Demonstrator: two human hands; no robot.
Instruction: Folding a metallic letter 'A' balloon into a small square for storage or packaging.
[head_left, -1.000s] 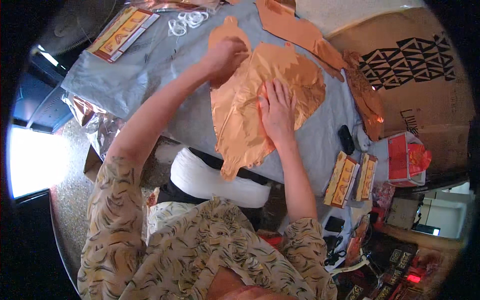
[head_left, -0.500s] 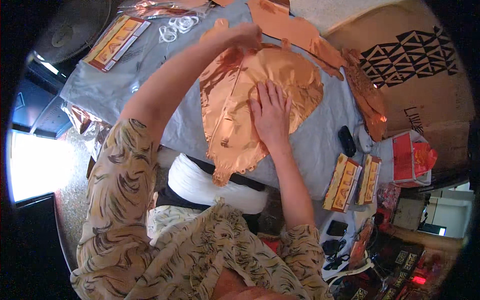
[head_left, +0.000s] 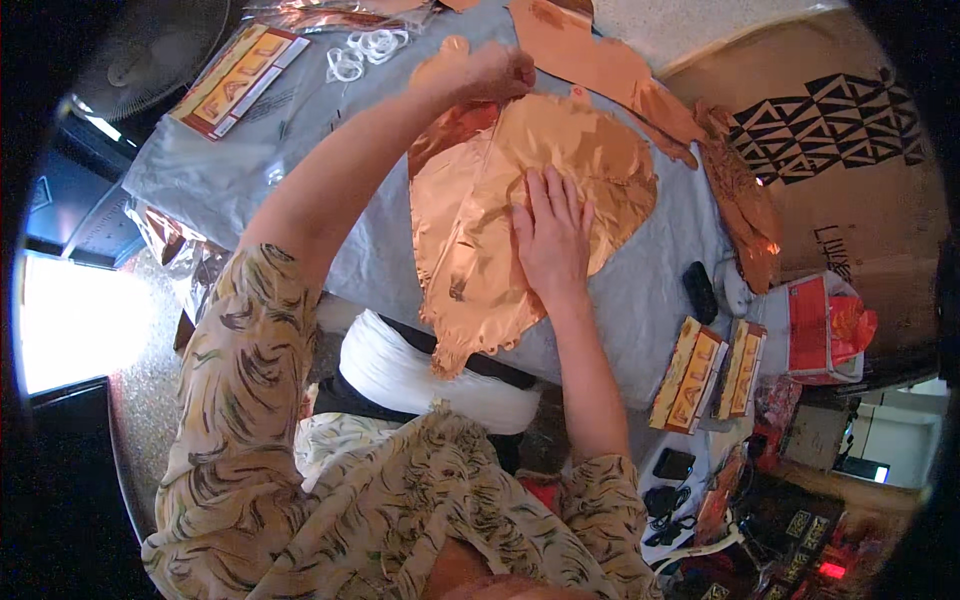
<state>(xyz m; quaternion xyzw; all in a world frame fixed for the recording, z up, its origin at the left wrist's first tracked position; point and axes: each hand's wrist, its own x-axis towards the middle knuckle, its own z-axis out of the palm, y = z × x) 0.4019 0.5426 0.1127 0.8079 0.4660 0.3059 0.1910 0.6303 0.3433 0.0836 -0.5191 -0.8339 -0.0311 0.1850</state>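
Copper foil (head_left: 470,220): is lying at twelve o'clock. Right hand (head_left: 555,240): is pressing it, open. Left hand (head_left: 500,75): is curling, grip untellable, reaching farther toward one o'clock than before, seemingly working foil's top edge.

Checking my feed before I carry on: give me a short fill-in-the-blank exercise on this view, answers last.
The flat hand on the copper-coloured foil is the person's ___ one.
The cardboard bears a geometric pattern coloured ___.
The yellow-and-brown cards at the picture's right number ___.

Missing words: right; black; two.
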